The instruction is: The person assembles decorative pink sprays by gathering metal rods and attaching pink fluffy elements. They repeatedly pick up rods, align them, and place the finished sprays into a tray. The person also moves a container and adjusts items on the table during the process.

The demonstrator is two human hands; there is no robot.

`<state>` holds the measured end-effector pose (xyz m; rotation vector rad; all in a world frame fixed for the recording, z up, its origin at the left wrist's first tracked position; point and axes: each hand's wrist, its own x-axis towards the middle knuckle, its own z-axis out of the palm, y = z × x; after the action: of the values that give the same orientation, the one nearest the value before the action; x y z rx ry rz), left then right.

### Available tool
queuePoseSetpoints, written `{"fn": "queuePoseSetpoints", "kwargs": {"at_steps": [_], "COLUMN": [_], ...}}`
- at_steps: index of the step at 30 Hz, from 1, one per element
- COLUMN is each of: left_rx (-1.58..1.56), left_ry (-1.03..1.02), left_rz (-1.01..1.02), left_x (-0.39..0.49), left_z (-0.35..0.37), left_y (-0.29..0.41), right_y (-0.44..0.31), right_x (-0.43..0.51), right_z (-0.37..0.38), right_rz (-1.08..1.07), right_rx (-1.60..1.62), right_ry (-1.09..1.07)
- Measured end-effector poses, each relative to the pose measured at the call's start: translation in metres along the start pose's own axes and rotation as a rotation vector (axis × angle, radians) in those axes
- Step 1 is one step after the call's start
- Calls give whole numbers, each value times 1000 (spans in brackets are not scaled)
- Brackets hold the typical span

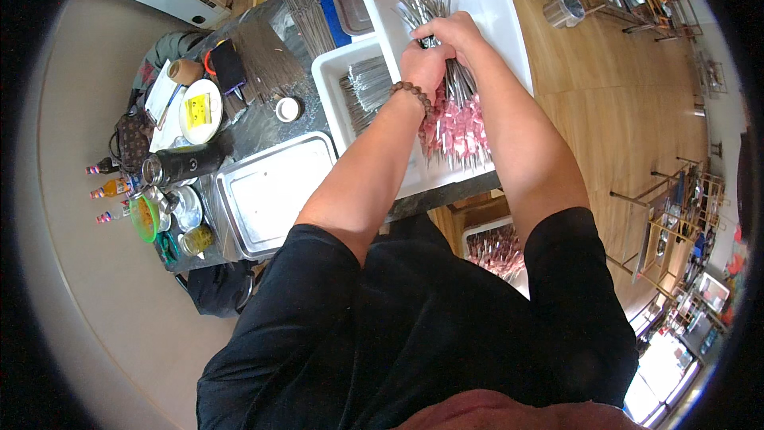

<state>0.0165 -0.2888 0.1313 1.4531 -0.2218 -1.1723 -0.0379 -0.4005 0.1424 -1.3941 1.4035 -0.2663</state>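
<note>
Both hands grip a thick bundle of metal skewers [461, 80] over a white plastic tub [507, 30]. My left hand [425, 63], with a beaded bracelet at its wrist, closes round the bundle on the near side. My right hand [455, 33] wraps it just beyond, touching the left. Pieces of raw meat [459, 131] are threaded on the skewers' near ends, low in the tub; bare ends fan out past the hands. Left of this tub, partly beneath it, a second white tub [325, 71] holds bare skewers [370, 86].
An empty metal tray [280, 191] lies at the left, near a black bottle [185, 164], a plate [215, 113] and a small white cup [287, 109]. Loose skewers [268, 60] cover the table's far part. Beyond the tubs stands a clear tray [349, 6] with meat pieces. Below the edge is another tub of meat skewers [495, 251].
</note>
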Motion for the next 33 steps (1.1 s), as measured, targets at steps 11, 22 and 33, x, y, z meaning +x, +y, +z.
{"fn": "queuePoseSetpoints", "kwargs": {"at_steps": [11,22,33], "left_rx": [-95,867,531], "left_ry": [-119,-220,27], "left_rz": [47,487,124], "left_x": [-19,-104,-221], "left_z": [8,-14,-289], "left_y": [10,54,-16], "right_y": [-20,-18,-88], "right_x": [-25,-55,-154], "right_z": [-19,-29,-13], "right_rz": [-51,-356,-717], "right_rx": [69,-214,-632], "right_ry": [-253,75,-52]}}
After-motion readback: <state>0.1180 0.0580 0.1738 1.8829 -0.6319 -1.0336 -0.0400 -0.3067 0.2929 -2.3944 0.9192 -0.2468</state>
